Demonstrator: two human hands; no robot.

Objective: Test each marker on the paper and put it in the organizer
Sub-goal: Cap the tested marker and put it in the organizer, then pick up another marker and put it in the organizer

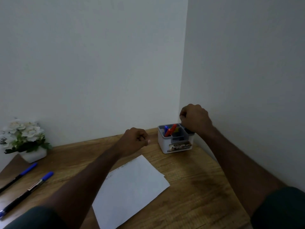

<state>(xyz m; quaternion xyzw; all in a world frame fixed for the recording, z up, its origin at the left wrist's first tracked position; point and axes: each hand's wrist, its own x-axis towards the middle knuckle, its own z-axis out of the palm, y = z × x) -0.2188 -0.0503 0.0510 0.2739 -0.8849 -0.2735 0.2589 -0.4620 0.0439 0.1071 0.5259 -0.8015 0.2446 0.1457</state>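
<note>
Right hand (pixel 194 119), centre right: fingers curled above the organizer (pixel 175 142), whether gripping anything cannot be told. Left hand (pixel 135 139), centre: curled fist holding nothing. Paper (pixel 132 187), lower centre. Two blue-capped markers (pixel 26 189), lower left. Flower pot (pixel 24 139), left.

A wooden tabletop (pixel 189 187) stood in a corner between two pale walls. On it lay white paper (pixel 132 187) near the middle, a white-and-grey organizer (pixel 175 146) at the far right corner, a white pot of white flowers (pixel 31 142) at the far left, and two blue-capped markers (pixel 28 190) (pixel 16 176) along the left edge.
</note>
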